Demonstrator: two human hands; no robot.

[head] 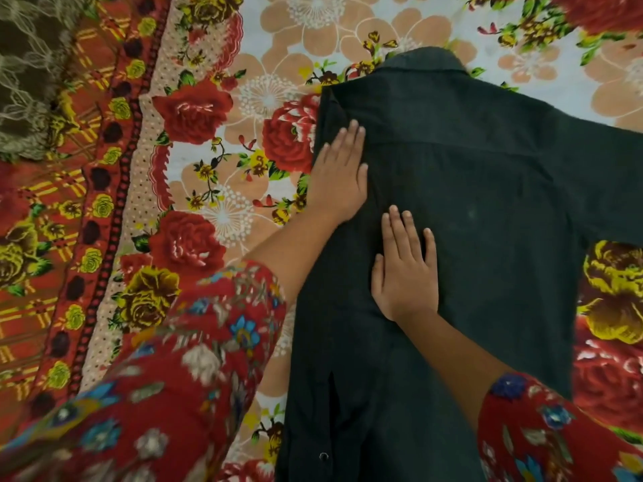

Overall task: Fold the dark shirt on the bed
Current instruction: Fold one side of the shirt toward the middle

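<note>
The dark cotton collared shirt (462, 217) lies back-up across the floral-sheeted bed (222, 140), collar toward the far edge. Its left side looks already folded in; the right sleeve is spread toward the bed's right edge. The left hand (339, 177) and right hand (405, 273) press flat, fingers spread wide, holding nothing. Next, probably, the right sleeve gets folded inward.

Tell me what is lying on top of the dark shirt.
Both hands rest flat, palms down, on the dark shirt: the left hand near its left edge, the right hand lower, mid-body. The fabric beneath each palm is hidden.
</note>
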